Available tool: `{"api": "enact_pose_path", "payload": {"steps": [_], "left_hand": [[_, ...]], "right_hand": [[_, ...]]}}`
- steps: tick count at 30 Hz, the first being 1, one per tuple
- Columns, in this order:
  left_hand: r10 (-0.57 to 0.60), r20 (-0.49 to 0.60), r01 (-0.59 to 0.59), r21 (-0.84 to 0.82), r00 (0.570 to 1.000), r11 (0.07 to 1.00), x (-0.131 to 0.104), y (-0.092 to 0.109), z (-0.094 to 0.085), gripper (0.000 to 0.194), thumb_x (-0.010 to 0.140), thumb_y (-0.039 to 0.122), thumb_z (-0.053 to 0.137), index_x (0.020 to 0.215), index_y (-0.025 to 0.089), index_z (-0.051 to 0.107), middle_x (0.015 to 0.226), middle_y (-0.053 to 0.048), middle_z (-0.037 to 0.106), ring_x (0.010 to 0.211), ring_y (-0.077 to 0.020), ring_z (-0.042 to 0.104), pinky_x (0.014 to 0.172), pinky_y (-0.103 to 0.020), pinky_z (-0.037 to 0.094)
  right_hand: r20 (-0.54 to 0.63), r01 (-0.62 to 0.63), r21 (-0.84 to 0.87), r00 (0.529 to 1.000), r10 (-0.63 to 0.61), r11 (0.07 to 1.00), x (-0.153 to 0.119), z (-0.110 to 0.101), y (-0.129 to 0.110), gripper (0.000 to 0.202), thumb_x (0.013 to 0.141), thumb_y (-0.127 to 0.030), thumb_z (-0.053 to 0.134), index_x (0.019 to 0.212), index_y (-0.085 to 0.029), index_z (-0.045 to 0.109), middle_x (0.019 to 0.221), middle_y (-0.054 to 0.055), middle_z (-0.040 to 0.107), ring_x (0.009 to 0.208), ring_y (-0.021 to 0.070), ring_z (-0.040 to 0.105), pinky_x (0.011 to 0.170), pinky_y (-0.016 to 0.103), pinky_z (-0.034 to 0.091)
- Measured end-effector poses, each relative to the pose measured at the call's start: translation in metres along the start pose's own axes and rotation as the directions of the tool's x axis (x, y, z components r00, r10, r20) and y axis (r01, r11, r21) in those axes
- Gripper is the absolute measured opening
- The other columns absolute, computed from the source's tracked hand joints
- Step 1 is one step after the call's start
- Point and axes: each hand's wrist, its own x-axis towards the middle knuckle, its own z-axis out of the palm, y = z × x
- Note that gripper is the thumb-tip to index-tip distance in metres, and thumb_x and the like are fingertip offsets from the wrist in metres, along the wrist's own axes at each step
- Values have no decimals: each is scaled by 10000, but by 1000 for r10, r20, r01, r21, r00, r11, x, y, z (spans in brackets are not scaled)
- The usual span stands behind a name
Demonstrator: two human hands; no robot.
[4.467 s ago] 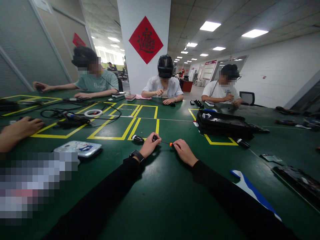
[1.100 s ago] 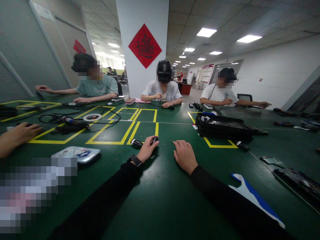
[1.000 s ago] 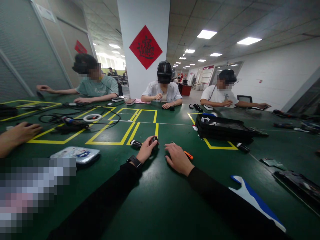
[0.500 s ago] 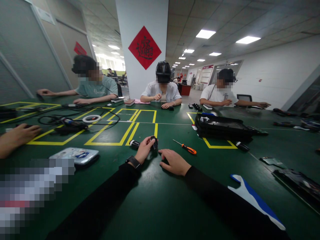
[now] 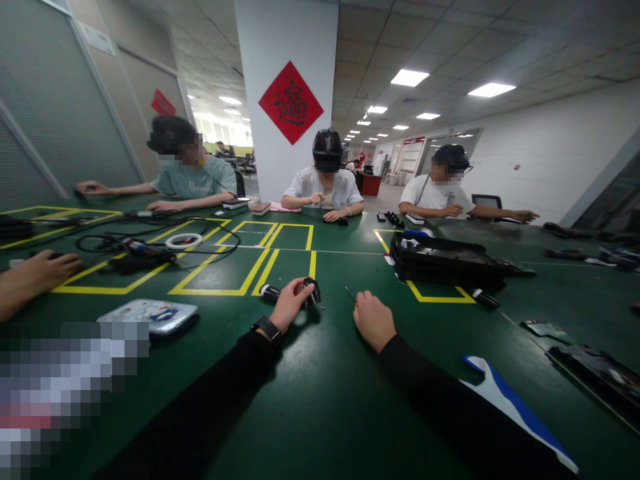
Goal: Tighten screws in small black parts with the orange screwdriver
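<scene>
Over the green table, my left hand (image 5: 291, 301) is closed around a small black plastic part (image 5: 313, 291), raised slightly between thumb and fingers. A tiny thing (image 5: 322, 308), perhaps a screw, shows just below the part; its kind is too small to make out. To the right, my right hand (image 5: 374, 320) is wrapped round a screwdriver (image 5: 349, 293). The metal shaft points up and left, while my fingers hide most of the orange handle. A black and white cylinder (image 5: 270, 293) lies just left of my left hand.
Stacked black trays (image 5: 445, 257) stand to the right, near another black cylinder (image 5: 485, 298). A blue and white object (image 5: 520, 407) lies by my right forearm. Leftward are a patterned case (image 5: 150, 315), tangled black cables (image 5: 143, 250) and another person's hand (image 5: 47, 270). Several people sit around the table.
My right hand has moved right, away from the black part, and taken hold of the screwdriver that lay on the table. The black part in my left hand has turned slightly.
</scene>
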Motion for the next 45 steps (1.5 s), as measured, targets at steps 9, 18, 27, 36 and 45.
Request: {"api": "enact_pose_path", "payload": {"steps": [9,18,27,36,45], "left_hand": [[110,50,-113,62,993,992,-14,22,21,403,658,387,624,972,162,509,821,-16,592,705,-121,556,671,-257,457],[207,110,-214,57,972,975,-30,28,45,279,788,386,475,960,167,459,884,-34,537,834,-135,527,767,-284,430],[283,554,-588,510,783,628,-67,47,41,347,812,390,422,1093,192,464,1098,-86,482,1044,-213,416,924,-401,330],[225,754,-727,436,617,529,-75,50,41,262,794,256,458,1049,202,483,1093,-67,494,1018,-183,443,899,-346,358],[223,791,-764,408,569,501,-71,46,57,223,797,187,421,1005,199,502,1009,-55,530,954,-172,464,840,-316,366]], "right_hand": [[-223,246,281,957,-186,928,-19,-34,-35,499,755,-436,520,1165,-179,399,1048,103,511,971,245,471,815,371,384],[-324,294,732,944,-66,615,-4,-26,-31,338,773,-243,502,1104,-188,463,1030,57,524,951,163,499,840,300,405],[56,-32,682,998,-9,731,16,-44,68,337,756,-249,467,1088,-194,483,984,51,487,771,142,532,767,327,439],[-112,-442,189,877,466,877,-57,4,276,461,780,-389,425,1147,-113,460,1053,137,424,994,246,483,895,364,354],[-152,-461,57,873,464,886,-79,-1,325,391,711,-358,546,1054,-172,530,987,181,538,951,270,501,776,371,377]]}}
